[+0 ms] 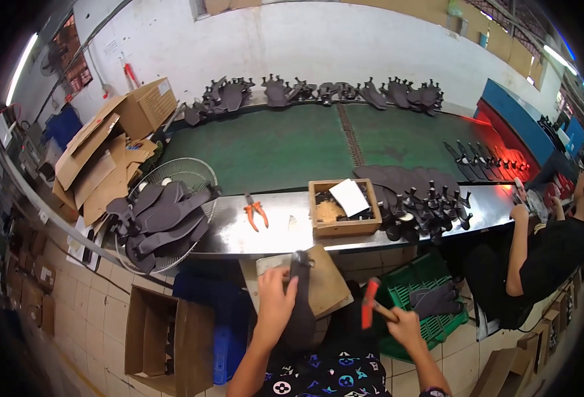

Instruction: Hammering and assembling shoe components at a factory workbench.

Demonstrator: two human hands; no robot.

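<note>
My left hand (276, 296) grips the edge of a long dark grey shoe sole (300, 308), thumb lying along it. The sole's upper end, with a small dark buckle-like piece, rests over a worn tan board (329, 281) at the bench's front edge; its lower end reaches toward my lap. My right hand (408, 329) is closed round the wooden handle of a hammer (371, 303). The red hammer head is raised to the right of the sole, apart from it.
Orange-handled pliers (256, 213) and a wooden box (346, 226) lie on the metal bench. A wire basket (166, 261) of soles stands left, piled soles (414, 192) right. Behind runs a green conveyor belt (265, 142). A green crate (398, 291) is below; a co-worker (530, 258) sits right.
</note>
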